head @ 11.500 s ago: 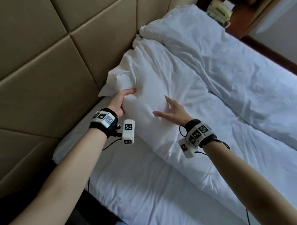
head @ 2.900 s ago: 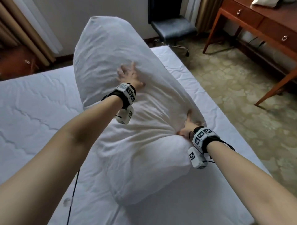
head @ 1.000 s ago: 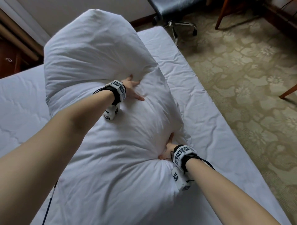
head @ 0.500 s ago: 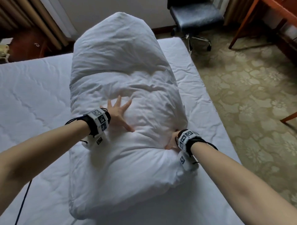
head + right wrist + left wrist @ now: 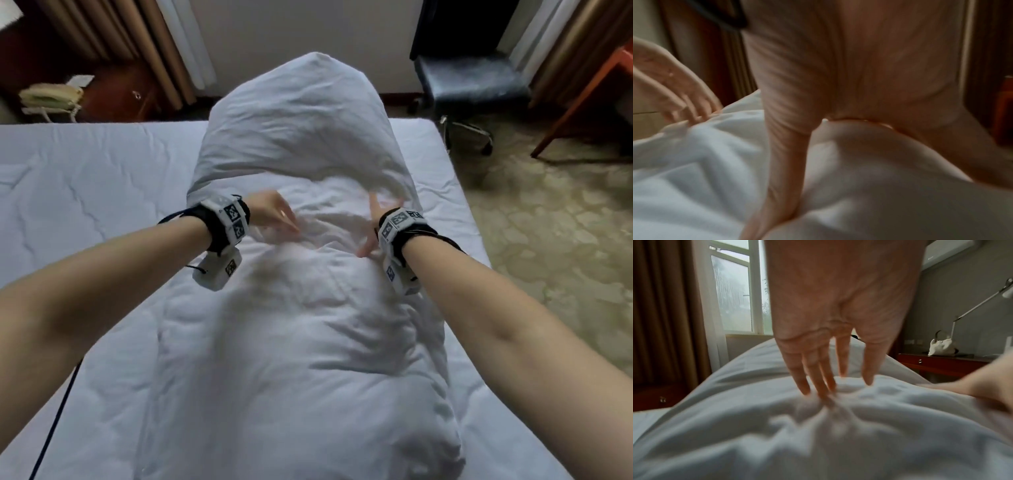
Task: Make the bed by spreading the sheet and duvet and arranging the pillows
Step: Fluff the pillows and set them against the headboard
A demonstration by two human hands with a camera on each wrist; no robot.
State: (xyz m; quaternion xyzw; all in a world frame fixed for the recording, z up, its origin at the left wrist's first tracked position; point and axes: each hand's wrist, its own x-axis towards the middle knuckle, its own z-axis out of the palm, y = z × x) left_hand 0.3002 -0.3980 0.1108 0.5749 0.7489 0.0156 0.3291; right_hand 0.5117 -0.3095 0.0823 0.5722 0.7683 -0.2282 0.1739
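- Lying lengthwise near the right edge of the quilted white mattress, the bulky folded white duvet looks soft and light (it would sag if lifted); best gathered at an edge.
- Left hand: fingers straight, tips pressing into the fabric.
- Right hand: blurred, thumb pressed along the fabric; its grip I cannot tell.

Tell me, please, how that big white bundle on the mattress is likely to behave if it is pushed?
The bundle probably gives softly: it dents under the left hand. It looks light for its bulk, puffy. It seems unlikely to roll, sagging on the mattress.
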